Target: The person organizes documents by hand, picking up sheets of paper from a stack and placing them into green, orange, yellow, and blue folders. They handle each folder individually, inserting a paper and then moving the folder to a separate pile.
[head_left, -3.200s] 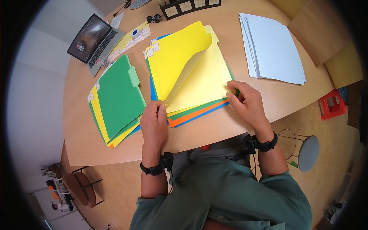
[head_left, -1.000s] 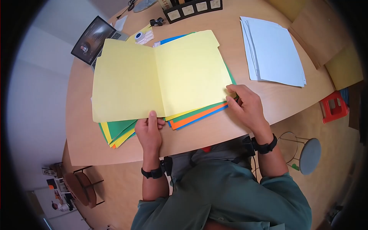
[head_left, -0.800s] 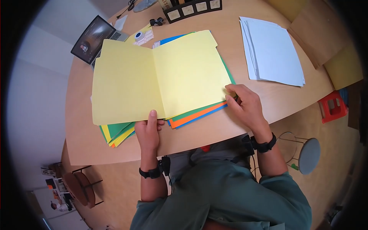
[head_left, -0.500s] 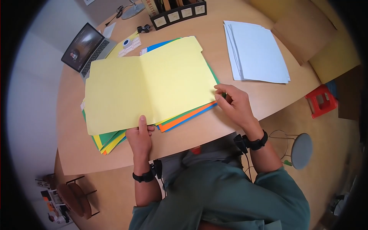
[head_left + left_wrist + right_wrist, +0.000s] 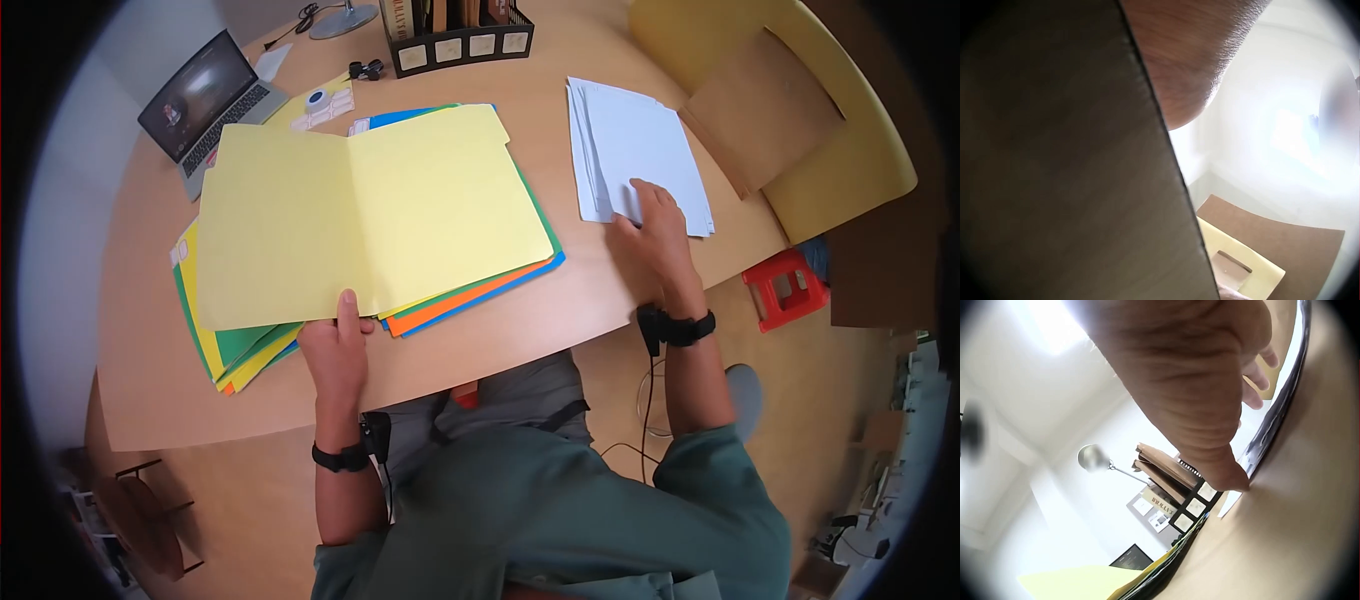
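Note:
An open yellow file folder (image 5: 440, 220) lies across two piles of coloured folders in the head view. My left hand (image 5: 335, 350) pinches its lower edge near the fold, thumb on top and the other fingers mostly hidden beneath. My right hand (image 5: 660, 235) is at the near edge of a stack of white paper (image 5: 640, 150). From the right wrist view, that hand's thumb (image 5: 1232, 475) points at the stack's edge while its fingers extend over the top, relaxed and apart. A broad dark surface covers much of the left wrist view.
Left of the folder stands an open laptop (image 5: 205, 100), with a label sheet (image 5: 335, 105) and a small white round device (image 5: 317, 98) near it. A black organizer (image 5: 460, 50) with books sits at the back. Beyond the paper is a yellow chair (image 5: 860, 150); a red stool (image 5: 785, 290) stands below.
The yellow folder's cover has been turned over to the left and lies open. My right hand has left the folder's right edge and moved right to the white paper. The head view has shifted.

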Demonstrator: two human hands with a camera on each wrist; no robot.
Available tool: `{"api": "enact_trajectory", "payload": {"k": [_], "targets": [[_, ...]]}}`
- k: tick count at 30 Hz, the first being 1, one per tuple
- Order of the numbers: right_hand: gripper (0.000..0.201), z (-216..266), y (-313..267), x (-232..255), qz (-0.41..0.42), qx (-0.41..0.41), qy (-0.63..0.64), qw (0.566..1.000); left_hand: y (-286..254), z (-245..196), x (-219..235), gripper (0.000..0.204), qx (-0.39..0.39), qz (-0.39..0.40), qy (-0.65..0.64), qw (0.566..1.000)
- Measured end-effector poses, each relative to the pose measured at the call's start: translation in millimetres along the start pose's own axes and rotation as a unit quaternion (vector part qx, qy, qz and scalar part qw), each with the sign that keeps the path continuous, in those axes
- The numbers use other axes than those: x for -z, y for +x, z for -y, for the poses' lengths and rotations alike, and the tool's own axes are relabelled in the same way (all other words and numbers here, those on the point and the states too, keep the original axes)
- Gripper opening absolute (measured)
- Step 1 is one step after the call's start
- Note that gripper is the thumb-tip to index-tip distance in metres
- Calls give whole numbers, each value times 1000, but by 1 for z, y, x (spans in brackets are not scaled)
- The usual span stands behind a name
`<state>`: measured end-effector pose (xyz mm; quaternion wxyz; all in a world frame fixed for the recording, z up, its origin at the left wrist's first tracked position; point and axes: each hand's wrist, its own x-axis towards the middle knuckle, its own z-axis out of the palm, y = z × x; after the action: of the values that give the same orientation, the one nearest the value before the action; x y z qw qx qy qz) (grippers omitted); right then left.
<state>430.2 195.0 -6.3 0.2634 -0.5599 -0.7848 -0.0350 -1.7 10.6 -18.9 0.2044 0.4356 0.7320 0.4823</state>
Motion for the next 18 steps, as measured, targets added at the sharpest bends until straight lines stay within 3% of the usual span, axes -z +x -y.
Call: {"api": "enact_trajectory", "payload": {"k": [1,3,4,6,7,10,12,14,18], "targets": [[55,-3,2,1,1,6,-4,1000,0,2,-1,43,-23,-8,1,1000],[39,-4,6,5,44,-78,28,996,0,1,-1,43,-21,-13,-9,1000],[39,-3,6,8,44,-75,25,996,0,0,-1,43,-22,-14,-14,1000],[27,4,6,13,-64,-136,91,984,0,-3,3,38,-6,3,-12,1000],[27,14,8,20,-64,-131,91,985,1,-4,5,32,9,24,-7,1000],[27,57,7,37,-99,-91,131,982,1,-5,5,33,12,25,-11,1000],[29,92,3,34,-91,58,188,976,2,-2,5,34,7,21,-14,1000],[35,121,-3,21,-43,148,160,975,2,0,4,34,3,16,-17,1000],[29,191,-10,-5,30,147,197,969,1,3,4,33,-14,11,-11,1000]]}}
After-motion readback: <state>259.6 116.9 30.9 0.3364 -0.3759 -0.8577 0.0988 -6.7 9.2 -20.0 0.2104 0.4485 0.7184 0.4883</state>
